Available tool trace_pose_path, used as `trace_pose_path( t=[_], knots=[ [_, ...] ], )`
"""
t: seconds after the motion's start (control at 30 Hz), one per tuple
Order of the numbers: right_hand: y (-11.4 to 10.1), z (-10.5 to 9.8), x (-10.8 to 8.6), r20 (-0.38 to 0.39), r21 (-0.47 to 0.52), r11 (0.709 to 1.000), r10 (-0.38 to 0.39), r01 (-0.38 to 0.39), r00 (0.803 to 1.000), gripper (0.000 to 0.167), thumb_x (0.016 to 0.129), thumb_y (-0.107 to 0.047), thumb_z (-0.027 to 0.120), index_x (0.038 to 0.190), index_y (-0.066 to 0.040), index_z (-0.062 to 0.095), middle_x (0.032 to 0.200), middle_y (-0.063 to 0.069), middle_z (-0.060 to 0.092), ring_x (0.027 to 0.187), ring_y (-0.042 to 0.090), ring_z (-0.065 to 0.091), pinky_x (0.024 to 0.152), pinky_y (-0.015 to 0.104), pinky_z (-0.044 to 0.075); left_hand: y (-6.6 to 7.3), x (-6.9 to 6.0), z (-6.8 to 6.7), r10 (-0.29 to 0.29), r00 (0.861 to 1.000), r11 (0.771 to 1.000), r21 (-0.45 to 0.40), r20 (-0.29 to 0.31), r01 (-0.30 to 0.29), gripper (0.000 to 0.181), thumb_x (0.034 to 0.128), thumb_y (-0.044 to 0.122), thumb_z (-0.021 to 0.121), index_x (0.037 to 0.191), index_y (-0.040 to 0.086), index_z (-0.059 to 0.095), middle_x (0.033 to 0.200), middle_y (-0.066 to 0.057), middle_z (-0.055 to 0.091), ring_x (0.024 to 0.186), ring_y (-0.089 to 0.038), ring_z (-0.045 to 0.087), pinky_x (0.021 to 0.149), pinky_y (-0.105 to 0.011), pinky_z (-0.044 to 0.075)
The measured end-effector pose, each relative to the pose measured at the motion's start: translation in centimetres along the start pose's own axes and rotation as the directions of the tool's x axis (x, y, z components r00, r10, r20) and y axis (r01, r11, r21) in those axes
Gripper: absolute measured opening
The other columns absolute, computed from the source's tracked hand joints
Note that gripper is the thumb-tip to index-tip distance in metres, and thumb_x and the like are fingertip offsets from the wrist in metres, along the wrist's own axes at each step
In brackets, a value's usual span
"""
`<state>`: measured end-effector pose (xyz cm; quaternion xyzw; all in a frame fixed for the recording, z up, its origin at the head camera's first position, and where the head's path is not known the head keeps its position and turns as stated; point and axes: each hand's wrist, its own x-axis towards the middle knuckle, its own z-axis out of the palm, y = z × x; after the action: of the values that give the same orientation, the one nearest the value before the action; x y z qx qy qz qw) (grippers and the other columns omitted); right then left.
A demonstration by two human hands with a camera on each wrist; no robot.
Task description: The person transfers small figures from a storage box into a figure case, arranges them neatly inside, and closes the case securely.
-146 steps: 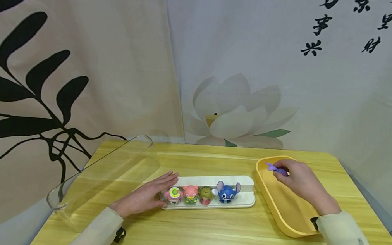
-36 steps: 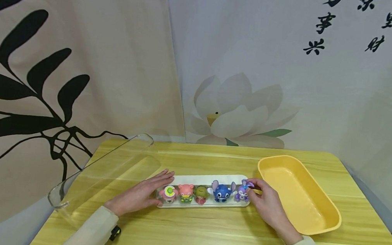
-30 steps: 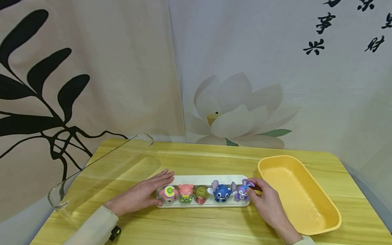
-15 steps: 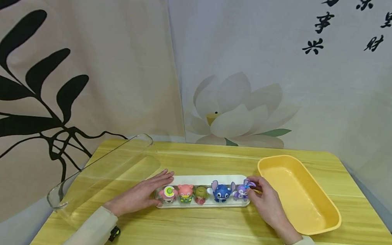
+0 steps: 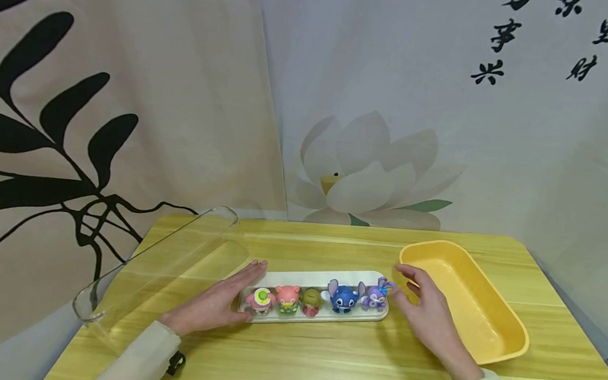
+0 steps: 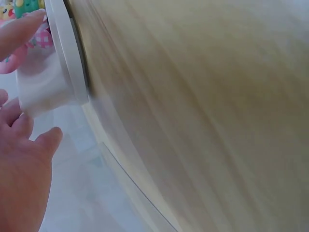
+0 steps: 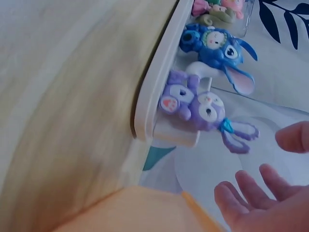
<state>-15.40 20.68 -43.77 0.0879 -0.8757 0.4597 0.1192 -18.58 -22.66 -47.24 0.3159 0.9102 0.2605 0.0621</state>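
Observation:
In the head view a long white display base carries a row of small toy figurines. At its right end sits a purple rabbit figurine with a blue bow on its ear. Beside it are a blue big-eared figurine, an olive-green one, a pink pig-like one and a pink one with a yellow-green swirl. My left hand rests at the base's left end, fingers extended. My right hand is spread beside the rabbit; in the right wrist view a gap separates them.
A clear plastic cover lies slantwise at the table's left, its far edges hard to make out. To the right stands a yellow tray with nothing in it, partly behind my right hand. A printed curtain hangs behind the wooden table.
My right hand took the purple rabbit figurine from the yellow tray to the base's right end, then let go and drew slightly right. My left hand stayed at the base's left end.

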Motion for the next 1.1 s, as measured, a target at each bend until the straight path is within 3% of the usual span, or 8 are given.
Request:
trace_pose_path(
  t=[0.07, 0.27, 0.33, 0.5, 0.57, 0.77, 0.93, 1.1],
  knots=[
    [0.0, -0.3, -0.1, -0.009, -0.029, 0.999, -0.024, 0.024, 1.000, 0.039, 0.099, -0.006, 0.065, 0.136, 0.001, 0.059, 0.140, 0.017, 0.061, 0.133, 0.035, 0.055, 0.109, 0.051, 0.047, 0.1, -0.3, -0.1, -0.024, 1.000, 0.999, -0.022, -0.009, 0.024, 0.110, 0.0853, 0.022, 0.086, 0.168, 0.019, 0.013, 0.174, -0.002, 0.008, 0.158, -0.029, 0.015, 0.118, -0.058, 0.033],
    [0.2, -1.0, -0.3, -0.013, -0.052, 0.997, -0.052, 0.051, 0.999, 0.037, 0.102, -0.018, 0.066, 0.138, -0.010, 0.062, 0.145, 0.008, 0.060, 0.138, 0.031, 0.051, 0.110, 0.010, 0.034, 0.3, -1.9, -0.3, -0.097, 0.992, 0.994, -0.055, -0.081, 0.093, 0.111, 0.0857, 0.031, 0.085, 0.168, 0.023, 0.011, 0.173, -0.002, 0.006, 0.156, -0.034, 0.019, 0.113, -0.066, 0.035],
    [0.2, -1.2, -0.3, -0.006, -0.051, 0.998, -0.044, 0.044, 0.999, 0.038, 0.103, -0.023, 0.066, 0.139, -0.012, 0.061, 0.147, 0.008, 0.060, 0.139, 0.032, 0.050, 0.113, 0.017, 0.035, 0.4, -2.6, -0.3, -0.117, 0.985, 0.992, -0.059, -0.125, 0.111, 0.108, 0.0868, 0.035, 0.083, 0.168, 0.026, 0.013, 0.173, -0.004, 0.009, 0.154, -0.038, 0.023, 0.112, -0.070, 0.035],
    [0.2, -1.4, -0.3, 0.014, -0.042, 0.998, -0.035, 0.036, 0.999, 0.042, 0.105, -0.030, 0.064, 0.142, -0.012, 0.059, 0.149, 0.009, 0.057, 0.141, 0.037, 0.046, 0.114, 0.061, 0.038, 0.7, -4.0, -0.5, -0.097, 0.956, 0.994, -0.066, -0.278, 0.082, 0.094, 0.0907, 0.032, 0.081, 0.166, 0.025, 0.025, 0.170, -0.009, 0.025, 0.148, -0.045, 0.033, 0.108, -0.076, 0.036],
    [0.2, -1.4, -0.3, 0.015, -0.033, 0.999, -0.037, 0.037, 0.999, 0.042, 0.105, -0.032, 0.063, 0.142, -0.012, 0.059, 0.149, 0.009, 0.057, 0.142, 0.038, 0.045, 0.112, 0.063, 0.038, 0.9, -4.5, -0.7, -0.077, 0.939, 0.996, -0.067, -0.336, 0.058, 0.088, 0.0922, 0.029, 0.080, 0.165, 0.024, 0.030, 0.168, -0.009, 0.031, 0.146, -0.046, 0.036, 0.106, -0.077, 0.037],
    [-0.2, -1.3, -0.4, 0.018, -0.007, 0.999, -0.031, 0.031, 0.999, 0.039, 0.105, -0.030, 0.063, 0.140, -0.013, 0.060, 0.152, 0.008, 0.055, 0.144, 0.039, 0.042, 0.113, 0.066, 0.036, 2.0, -5.4, -1.9, -0.051, 0.867, 0.998, -0.048, -0.496, 0.031, 0.082, 0.0922, 0.015, 0.078, 0.162, 0.022, 0.036, 0.161, -0.005, 0.044, 0.140, -0.042, 0.046, 0.107, -0.069, 0.042],
    [-0.2, -1.3, -0.3, 0.013, -0.005, 1.000, -0.028, 0.029, 1.000, 0.040, 0.104, -0.030, 0.064, 0.140, -0.013, 0.060, 0.152, 0.007, 0.055, 0.144, 0.039, 0.042, 0.113, 0.066, 0.036, 2.6, -6.3, -3.6, 0.004, 0.779, 0.998, 0.055, -0.627, 0.039, 0.084, 0.0844, 0.008, 0.083, 0.158, 0.014, 0.043, 0.155, -0.009, 0.052, 0.139, -0.031, 0.050, 0.117, -0.028, 0.037],
    [-0.1, -1.4, -0.3, 0.012, -0.008, 0.999, -0.035, 0.035, 0.999, 0.043, 0.104, -0.034, 0.064, 0.141, -0.012, 0.060, 0.152, 0.007, 0.055, 0.144, 0.039, 0.043, 0.113, 0.066, 0.037, 2.4, -7.4, -5.1, 0.111, 0.688, 0.982, 0.185, -0.717, 0.035, 0.070, 0.0977, 0.044, 0.071, 0.152, 0.006, 0.050, 0.152, -0.016, 0.053, 0.145, -0.017, 0.043, 0.119, -0.016, 0.026]
  ],
)
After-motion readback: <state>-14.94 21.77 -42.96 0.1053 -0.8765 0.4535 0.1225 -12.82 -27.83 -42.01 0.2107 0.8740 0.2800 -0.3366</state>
